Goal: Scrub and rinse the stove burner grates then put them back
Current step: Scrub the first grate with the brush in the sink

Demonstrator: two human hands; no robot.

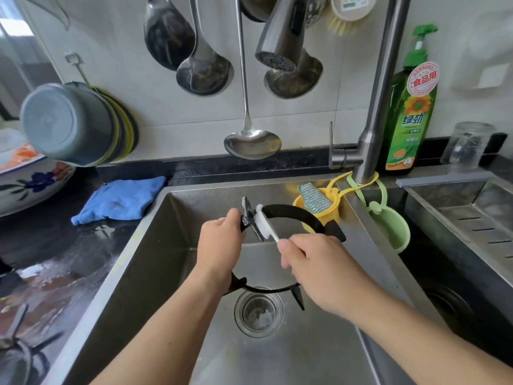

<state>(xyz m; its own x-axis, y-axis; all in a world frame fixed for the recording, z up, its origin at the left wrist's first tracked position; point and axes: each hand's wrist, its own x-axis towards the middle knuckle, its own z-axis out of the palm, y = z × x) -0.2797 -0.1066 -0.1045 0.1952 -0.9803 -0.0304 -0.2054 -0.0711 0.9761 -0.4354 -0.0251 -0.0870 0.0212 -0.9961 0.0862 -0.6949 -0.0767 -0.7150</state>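
Your left hand (219,243) grips the black ring-shaped metal burner grate (294,215) at its nine o'clock edge, holding it tilted above the stainless steel sink basin (155,257), while your right hand (313,265) pinches the handle of a small white-bristled brush (263,222) whose foamy head lies against the grate beside your left fingers. A second black grate (266,289) lies on the basin floor just past the round drain (259,311) (partly hidden by your wrists). At ten o'clock a crumpled blue cloth (119,200) rests on the dark wet tabletop (55,245).
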